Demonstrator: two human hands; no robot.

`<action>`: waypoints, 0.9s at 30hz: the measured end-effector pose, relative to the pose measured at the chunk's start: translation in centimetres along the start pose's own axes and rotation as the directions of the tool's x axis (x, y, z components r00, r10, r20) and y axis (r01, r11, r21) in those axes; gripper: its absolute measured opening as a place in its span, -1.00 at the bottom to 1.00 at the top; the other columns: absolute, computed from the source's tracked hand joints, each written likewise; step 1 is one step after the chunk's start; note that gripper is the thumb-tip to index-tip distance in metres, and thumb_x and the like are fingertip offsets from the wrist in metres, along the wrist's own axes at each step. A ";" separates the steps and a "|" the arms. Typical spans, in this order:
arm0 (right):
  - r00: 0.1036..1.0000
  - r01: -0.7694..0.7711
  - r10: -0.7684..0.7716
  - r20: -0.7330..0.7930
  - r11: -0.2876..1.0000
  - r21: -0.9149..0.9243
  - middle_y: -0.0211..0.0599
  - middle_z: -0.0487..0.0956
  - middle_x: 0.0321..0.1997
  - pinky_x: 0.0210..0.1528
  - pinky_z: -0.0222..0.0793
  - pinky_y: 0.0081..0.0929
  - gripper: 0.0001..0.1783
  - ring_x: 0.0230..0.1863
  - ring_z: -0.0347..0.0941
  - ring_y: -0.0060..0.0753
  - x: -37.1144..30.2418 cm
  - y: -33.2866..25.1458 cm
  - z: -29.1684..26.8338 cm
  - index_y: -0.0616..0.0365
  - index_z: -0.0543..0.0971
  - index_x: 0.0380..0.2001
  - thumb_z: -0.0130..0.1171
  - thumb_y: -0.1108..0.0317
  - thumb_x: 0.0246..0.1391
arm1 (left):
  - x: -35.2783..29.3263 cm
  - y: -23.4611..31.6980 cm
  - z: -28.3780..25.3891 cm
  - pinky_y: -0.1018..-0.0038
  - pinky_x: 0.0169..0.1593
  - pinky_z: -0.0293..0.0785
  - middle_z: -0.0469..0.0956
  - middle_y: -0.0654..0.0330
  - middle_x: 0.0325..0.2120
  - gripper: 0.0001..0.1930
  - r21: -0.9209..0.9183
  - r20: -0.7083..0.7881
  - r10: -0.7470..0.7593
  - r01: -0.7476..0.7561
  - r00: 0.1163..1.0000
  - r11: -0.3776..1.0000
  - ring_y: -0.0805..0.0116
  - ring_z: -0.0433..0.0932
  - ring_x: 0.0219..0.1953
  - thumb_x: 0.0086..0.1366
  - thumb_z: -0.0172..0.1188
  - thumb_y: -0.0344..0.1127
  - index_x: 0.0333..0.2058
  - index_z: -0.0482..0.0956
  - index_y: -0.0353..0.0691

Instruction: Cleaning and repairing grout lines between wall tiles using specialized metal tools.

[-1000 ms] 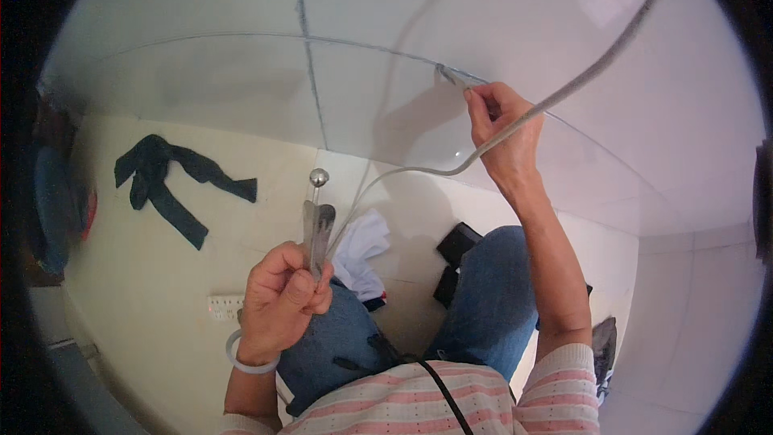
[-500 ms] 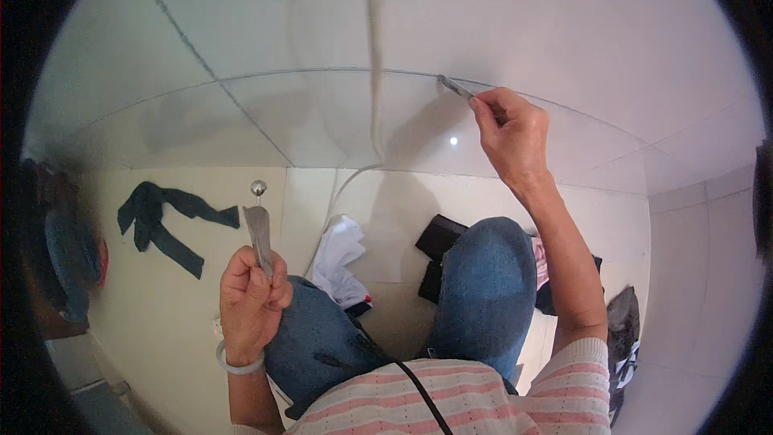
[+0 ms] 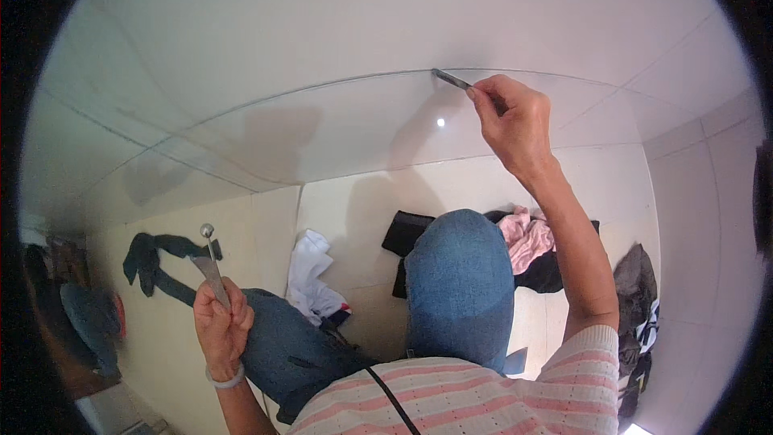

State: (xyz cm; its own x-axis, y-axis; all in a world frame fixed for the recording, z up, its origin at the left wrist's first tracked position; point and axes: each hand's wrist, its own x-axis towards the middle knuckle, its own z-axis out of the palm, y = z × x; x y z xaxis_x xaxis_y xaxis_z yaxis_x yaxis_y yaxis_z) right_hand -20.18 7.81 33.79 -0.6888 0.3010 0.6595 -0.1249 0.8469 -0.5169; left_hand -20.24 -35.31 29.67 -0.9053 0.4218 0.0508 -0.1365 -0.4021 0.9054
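Note:
My right hand [image 3: 517,125] pinches a slim dark metal blade [image 3: 452,79]. Its tip touches the grout line [image 3: 362,77] between the glossy pale wall tiles [image 3: 338,12]. Lower and to the left, my left hand [image 3: 219,324] is closed around a flat grey metal scraper [image 3: 211,278], which points up and away from the wrist. From the same grip sticks out a thin rod with a shiny steel ball [image 3: 207,230] at its end. The left hand is held beside my left knee, apart from the wall.
A white cloth [image 3: 312,278], a black folded item [image 3: 407,231] and pink clothing [image 3: 527,240] lie around my knees on the floor. Dark cloth [image 3: 153,262] lies at the left; dark clothing [image 3: 634,290] sits by the right wall. Clothes are heaped at far left.
My view has swung to the right along the wall, and the pale cable has left the picture. The blade's tip remains on the grout line. My left hand shows lower and further left, still holding its tools.

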 end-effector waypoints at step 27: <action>0.946 -0.099 0.048 -0.319 0.984 -0.146 -0.12 0.52 -0.64 -0.56 0.30 -0.47 -0.94 -0.68 0.39 -0.27 -2.2 11.1 -21.5 0.25 0.56 -0.53 0.20 0.49 -0.14 | 0.6 0.6 15.0 0.72 -0.71 0.10 0.24 0.29 -0.61 -0.69 0.168 0.300 -0.126 0.078 0.945 0.983 0.61 0.16 -0.70 0.17 0.19 -0.13 -0.36 0.29 -0.20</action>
State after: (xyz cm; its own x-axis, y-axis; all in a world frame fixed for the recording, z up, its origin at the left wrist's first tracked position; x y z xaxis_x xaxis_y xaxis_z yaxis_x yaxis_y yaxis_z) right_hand -4.71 25.98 38.30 -0.4298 0.4657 0.7736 0.0499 0.8677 -0.4946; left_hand -14.80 -23.16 36.58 -0.7178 0.6936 0.0604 -0.1373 -0.2261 0.9644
